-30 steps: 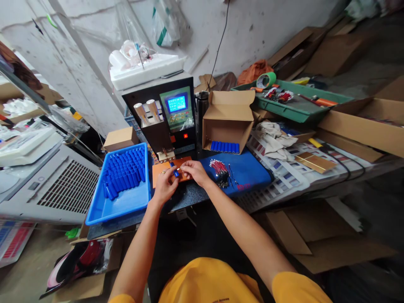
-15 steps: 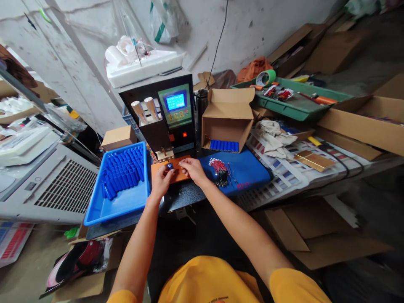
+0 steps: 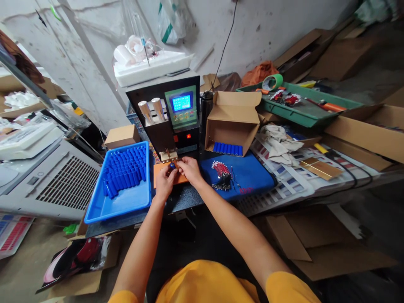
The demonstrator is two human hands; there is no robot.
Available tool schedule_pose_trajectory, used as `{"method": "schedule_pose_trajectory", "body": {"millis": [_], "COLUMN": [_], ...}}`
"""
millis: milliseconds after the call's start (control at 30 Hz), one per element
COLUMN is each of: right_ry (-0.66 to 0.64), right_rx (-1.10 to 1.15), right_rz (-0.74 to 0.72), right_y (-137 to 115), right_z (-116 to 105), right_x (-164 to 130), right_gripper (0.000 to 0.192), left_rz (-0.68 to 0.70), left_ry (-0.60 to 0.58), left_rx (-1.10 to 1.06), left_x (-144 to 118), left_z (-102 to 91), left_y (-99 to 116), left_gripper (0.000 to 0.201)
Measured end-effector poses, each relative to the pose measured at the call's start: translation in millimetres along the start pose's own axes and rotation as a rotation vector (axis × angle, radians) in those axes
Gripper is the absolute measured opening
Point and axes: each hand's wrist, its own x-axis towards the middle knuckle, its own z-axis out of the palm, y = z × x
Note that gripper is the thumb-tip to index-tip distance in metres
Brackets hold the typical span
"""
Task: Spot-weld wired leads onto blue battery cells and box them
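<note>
Left hand point(image 3: 164, 180): closed round cell point(image 3: 172, 166) | right hand point(image 3: 190, 170): bent beside it, grip unclear from here | tray point(image 3: 129, 201): left of hands | wires point(image 3: 222, 173): right

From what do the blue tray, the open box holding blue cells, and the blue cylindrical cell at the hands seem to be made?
Blue tray: probably molded plastic, smooth and slightly glossy, with rounded corners. Open box: very likely cardboard, matte brown, with creased folds. Blue cylindrical cell: mostly hidden; its blue surface suggests a plastic wrap, but its finish cannot be judged.
</note>
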Motion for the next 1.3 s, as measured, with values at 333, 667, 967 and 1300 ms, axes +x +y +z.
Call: {"method": "schedule_pose_trajectory", "body": {"millis": [333,667,967,1300], "right_ry": [0.001,0.006,-0.018,-0.029], "right_rx": [-0.185,-0.247,-0.237,-0.240], "right_rz": [-0.144,-0.151,-0.153,-0.138], "right_y": [1.6,5.1,0.8,-0.1], "right_z": [0.2,0.9,-0.9,-0.7], "right_x": [-1.9,2.5,0.7,2.8], "right_gripper": [0.020,0.018,0.016,0.018], "left_rz": [0.012,-0.002,0.005,0.027], "left_ry": [0.034,0.035,0.041,0.044], "left_rx": [0.052,0.050,0.061,0.082], "left_x": [-2.0,-1.1,-2.6,-2.8], "left_z": [2.5,3.5,3.0,2.6], "left_y": [-5.1,-6.2,-1.9,-0.9], "left_gripper": [0.021,0.023,0.019,0.017]}}
